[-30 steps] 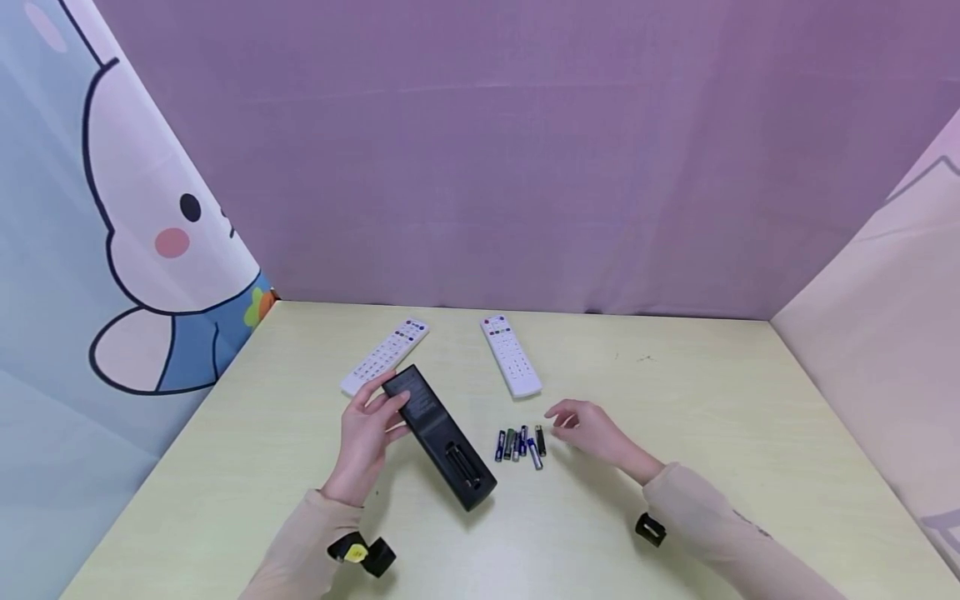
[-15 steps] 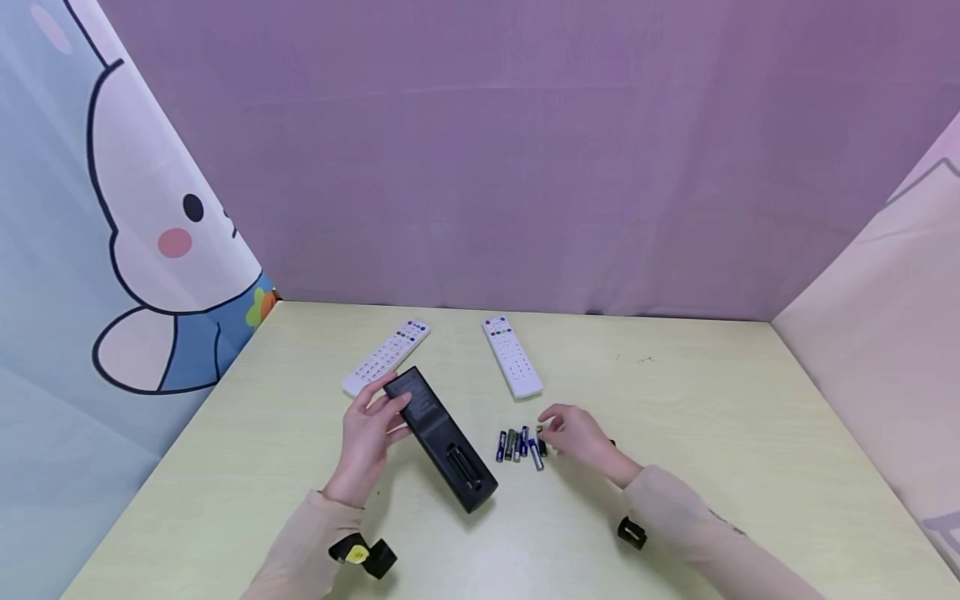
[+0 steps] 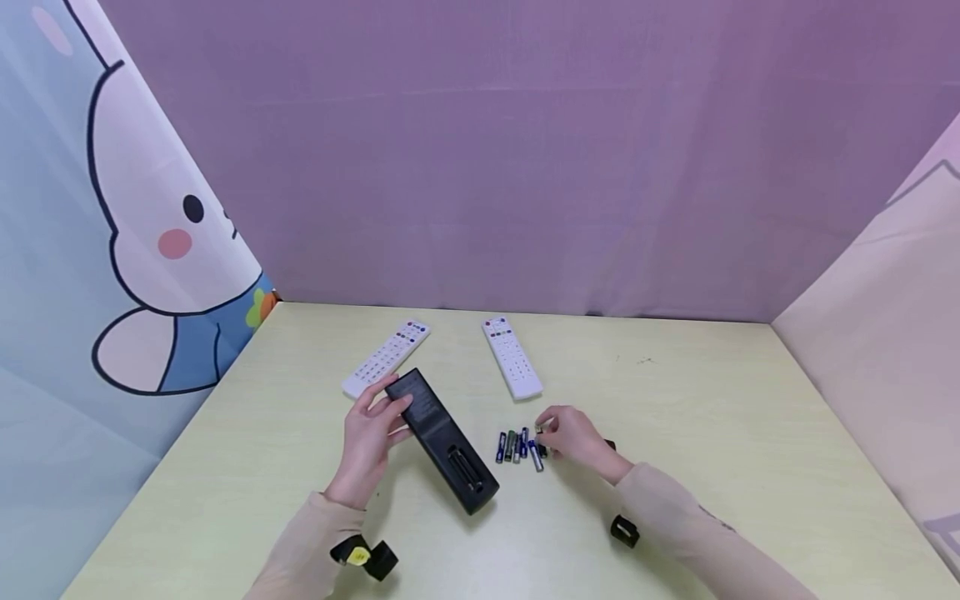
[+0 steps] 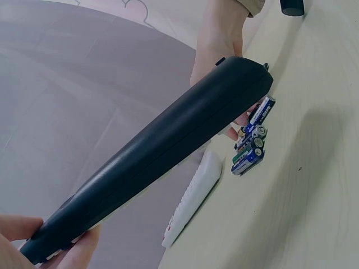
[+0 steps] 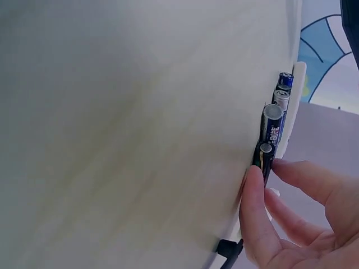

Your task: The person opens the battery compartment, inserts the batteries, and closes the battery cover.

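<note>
My left hand (image 3: 367,442) grips one end of a black remote control (image 3: 431,425), thumb over its back and fingers beneath. The remote is tilted above the table, back side up, its uncovered battery compartment (image 3: 465,468) showing at the near end. To the right of it, several batteries (image 3: 512,447) lie side by side on the table, mostly blue and silver, one green. At the right end of this row my right hand (image 3: 573,435) pinches a black battery (image 5: 266,156) between thumb and finger, as the right wrist view shows. In the head view my fingers partly hide that battery.
Two white remote controls lie face up farther back, one on the left (image 3: 386,358) and one near the middle (image 3: 512,358). A purple cloth (image 3: 525,167) hangs behind the pale wooden table (image 3: 675,392); printed cloth hangs at both sides.
My right hand has moved slightly left and its fingertips have closed on the black battery at the end of the row. The left hand and the black remote have hardly moved.
</note>
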`<state>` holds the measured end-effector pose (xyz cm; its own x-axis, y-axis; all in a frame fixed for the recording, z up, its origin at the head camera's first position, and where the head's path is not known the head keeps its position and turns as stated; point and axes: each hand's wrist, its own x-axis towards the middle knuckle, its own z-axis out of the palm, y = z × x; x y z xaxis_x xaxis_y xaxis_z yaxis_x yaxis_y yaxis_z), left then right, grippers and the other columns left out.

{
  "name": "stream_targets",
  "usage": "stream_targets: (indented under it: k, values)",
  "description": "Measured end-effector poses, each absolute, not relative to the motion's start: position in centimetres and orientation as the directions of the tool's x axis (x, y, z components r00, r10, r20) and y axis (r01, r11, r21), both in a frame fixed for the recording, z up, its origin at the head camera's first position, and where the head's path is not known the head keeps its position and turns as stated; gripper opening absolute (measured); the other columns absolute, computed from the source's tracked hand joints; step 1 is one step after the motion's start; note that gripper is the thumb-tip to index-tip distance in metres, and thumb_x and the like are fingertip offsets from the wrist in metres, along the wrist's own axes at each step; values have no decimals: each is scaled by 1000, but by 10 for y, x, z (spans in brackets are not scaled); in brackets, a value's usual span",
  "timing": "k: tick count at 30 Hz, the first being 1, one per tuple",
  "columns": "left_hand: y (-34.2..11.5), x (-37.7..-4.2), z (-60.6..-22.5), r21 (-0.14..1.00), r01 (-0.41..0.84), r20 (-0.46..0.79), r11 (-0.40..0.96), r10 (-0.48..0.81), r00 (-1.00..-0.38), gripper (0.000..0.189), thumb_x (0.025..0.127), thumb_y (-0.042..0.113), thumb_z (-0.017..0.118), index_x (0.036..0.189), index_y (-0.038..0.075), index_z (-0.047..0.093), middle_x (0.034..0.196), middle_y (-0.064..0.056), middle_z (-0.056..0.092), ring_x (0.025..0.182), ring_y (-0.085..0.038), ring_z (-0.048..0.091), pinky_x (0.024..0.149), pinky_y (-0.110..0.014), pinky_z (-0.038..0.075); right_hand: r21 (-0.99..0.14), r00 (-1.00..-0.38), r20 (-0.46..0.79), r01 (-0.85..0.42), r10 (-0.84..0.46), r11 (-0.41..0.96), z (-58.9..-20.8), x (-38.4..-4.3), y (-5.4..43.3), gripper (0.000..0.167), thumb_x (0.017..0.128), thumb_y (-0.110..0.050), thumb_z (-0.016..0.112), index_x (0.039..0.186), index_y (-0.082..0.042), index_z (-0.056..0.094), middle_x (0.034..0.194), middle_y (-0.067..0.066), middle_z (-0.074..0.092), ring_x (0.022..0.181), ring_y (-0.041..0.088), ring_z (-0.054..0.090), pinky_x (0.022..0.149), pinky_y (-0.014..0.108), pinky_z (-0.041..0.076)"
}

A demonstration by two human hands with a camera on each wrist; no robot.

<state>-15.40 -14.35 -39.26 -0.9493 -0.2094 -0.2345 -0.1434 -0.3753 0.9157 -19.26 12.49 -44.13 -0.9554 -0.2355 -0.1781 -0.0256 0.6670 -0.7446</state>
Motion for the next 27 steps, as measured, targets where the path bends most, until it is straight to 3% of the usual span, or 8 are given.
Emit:
stream_targets:
  k: [14,27]
  values:
    - [-142,-156,-395,914,-138,-233,-380,-216,-948,35,81,-1,58,111,16,51,80,4,64,62,-12,63,55,-26,53,-741,-956,-206,12,-211,672,-444,-199,124,19,72,-2,68,90,1,62,65,4,58,48,14,53,46,24,48]
    - [-138,-158,-396,917,-149,-239,-371,-207,-949,41,82,0,57,120,12,47,81,5,64,62,-11,63,55,-26,53,-727,-946,-217,-8,-240,687,-441,-200,127,19,70,-1,68,87,-1,61,68,5,57,48,15,52,46,23,48]
